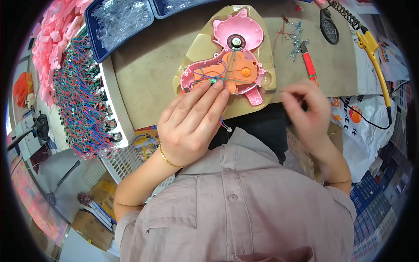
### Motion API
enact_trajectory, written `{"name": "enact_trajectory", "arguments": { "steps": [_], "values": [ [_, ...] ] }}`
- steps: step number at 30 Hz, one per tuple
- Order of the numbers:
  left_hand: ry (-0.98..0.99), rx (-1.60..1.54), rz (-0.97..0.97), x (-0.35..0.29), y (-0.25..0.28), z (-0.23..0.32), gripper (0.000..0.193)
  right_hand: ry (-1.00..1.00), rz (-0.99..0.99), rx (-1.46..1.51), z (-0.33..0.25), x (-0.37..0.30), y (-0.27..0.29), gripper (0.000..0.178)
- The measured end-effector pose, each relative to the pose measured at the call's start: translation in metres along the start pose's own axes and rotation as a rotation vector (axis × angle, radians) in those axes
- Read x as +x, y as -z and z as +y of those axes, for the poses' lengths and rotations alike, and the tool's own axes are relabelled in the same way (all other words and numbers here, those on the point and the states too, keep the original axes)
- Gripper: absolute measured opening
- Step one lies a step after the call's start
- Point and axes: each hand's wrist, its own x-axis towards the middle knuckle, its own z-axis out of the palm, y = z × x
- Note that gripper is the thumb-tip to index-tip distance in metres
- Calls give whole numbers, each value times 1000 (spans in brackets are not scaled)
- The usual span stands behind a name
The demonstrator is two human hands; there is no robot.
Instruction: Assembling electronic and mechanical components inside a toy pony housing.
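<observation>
A pink animal-shaped toy half-shell (244, 29) lies hollow side up in a tan moulded holder (201, 49). Inside its body sits an orange plastic gearbox (242, 64), and a round black speaker (236, 42) fills the neck area. Green and blue wires cross the gearbox. My left hand (192, 118) lies with straight fingers over the shell's lower left, fingertips touching wires beside a small green part (212, 81). A white plug (229, 129) on wires hangs beyond the bench edge. To the right of the holder, my right hand (307, 111) is raised, fingers curled in; their contents are hidden.
Blue bins (150, 17) of clear plastic parts stand at the back left. Left of the bench are heaped wired parts (85, 96) and pink shells (52, 43). A red-handled tool (309, 63), small loose components (294, 37) and a yellow soldering iron (377, 61) are at right.
</observation>
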Motion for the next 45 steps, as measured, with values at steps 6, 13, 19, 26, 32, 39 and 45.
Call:
{"name": "enact_trajectory", "arguments": {
  "steps": [6,13,19,26,32,39,45],
  "values": [
    [21,-15,23,1,-5,1,29,163,-31,232,-30,46,9,4],
    [105,103,-9,4,-4,4,32,252,-204,-36,-13,30,19,12],
    [39,51,93,2,-15,0,33,544,-20,-446,25,-2,-12,22],
    [-121,7,-8,16,-14,0,37,471,-87,-384,22,-12,-12,25],
    [-215,104,-4,21,-9,0,26,130,5,-72,2,40,-10,10],
    [-264,115,-54,24,-8,4,20,125,-237,-18,4,54,3,13],
    [-242,90,-57,22,-8,-1,18,-240,-161,215,-6,56,-4,17]
  ]
}}
